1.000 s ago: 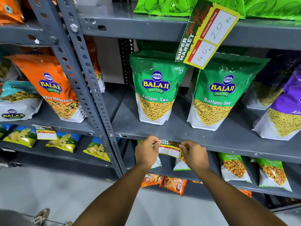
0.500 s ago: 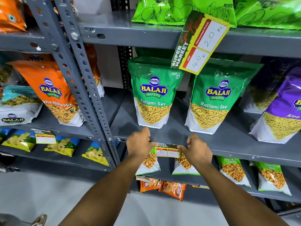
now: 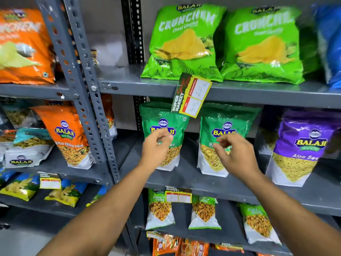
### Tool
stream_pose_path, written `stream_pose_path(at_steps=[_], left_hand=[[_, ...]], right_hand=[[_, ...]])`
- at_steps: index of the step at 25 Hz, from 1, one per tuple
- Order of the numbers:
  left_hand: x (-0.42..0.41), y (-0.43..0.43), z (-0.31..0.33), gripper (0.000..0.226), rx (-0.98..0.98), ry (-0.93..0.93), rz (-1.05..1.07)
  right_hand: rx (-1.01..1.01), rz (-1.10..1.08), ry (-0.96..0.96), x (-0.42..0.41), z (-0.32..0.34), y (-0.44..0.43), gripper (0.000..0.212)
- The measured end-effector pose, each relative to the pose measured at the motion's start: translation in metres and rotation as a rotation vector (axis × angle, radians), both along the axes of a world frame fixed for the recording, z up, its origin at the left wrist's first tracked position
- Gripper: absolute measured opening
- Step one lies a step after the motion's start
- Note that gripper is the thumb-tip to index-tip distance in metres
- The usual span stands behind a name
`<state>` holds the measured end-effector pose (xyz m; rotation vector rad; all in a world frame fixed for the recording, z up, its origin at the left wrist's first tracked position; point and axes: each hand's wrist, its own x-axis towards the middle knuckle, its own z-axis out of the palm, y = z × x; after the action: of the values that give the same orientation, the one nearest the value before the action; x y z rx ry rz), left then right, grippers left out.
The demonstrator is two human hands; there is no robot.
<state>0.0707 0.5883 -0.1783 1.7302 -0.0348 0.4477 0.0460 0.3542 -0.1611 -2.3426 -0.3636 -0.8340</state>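
My left hand (image 3: 156, 146) and my right hand (image 3: 234, 154) are raised in the air in front of two green Ratlami Sev bags (image 3: 162, 115) (image 3: 227, 117) on the middle shelf. Both hands have loosely curled fingers and hold nothing. A small price tag (image 3: 178, 196) sits on the front edge of that grey shelf (image 3: 230, 193), below and between my forearms. A second, larger price tag (image 3: 191, 95) hangs tilted from the edge of the shelf above, just over my hands.
Green Crunchem chip bags (image 3: 184, 43) stand on the upper shelf. A purple Aloo Sev bag (image 3: 299, 148) is at the right, an orange Mitha Mix bag (image 3: 68, 133) at the left. A perforated grey upright (image 3: 86, 100) divides the racks. Small green packets (image 3: 160, 209) line the lower shelf.
Both hands have let go of the small price tag on the shelf edge and risen to the green bags. The view has tilted upward.
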Motion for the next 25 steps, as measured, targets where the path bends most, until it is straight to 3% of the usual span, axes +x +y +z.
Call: stream_pose_path(at_steps=[4,6,10,15,20,25], left_hand=[[-0.014,-0.025,0.046,0.039,-0.376,0.025,-0.1],[-0.02,-0.032,0.057,0.03,-0.509,0.017,-0.128],[-0.024,-0.043,0.067,0.018,-0.598,0.033,-0.091],[-0.03,-0.051,0.072,0.019,-0.653,0.014,-0.05],[-0.038,-0.036,0.075,0.021,-0.636,-0.08,-0.01],[-0.043,-0.013,0.081,0.011,-0.349,-0.172,0.088]], right_hand=[[-0.097,-0.033,-0.392,-0.001,0.072,0.015,0.014],[-0.153,-0.017,-0.475,0.002,0.1,0.029,0.026],[-0.316,0.036,-0.373,0.011,0.134,0.06,0.044],[-0.262,0.09,-0.32,0.018,0.14,0.08,0.035],[0.01,0.256,-0.298,0.003,0.132,0.071,0.016],[0.279,0.209,-0.037,-0.012,0.099,0.045,0.006]])
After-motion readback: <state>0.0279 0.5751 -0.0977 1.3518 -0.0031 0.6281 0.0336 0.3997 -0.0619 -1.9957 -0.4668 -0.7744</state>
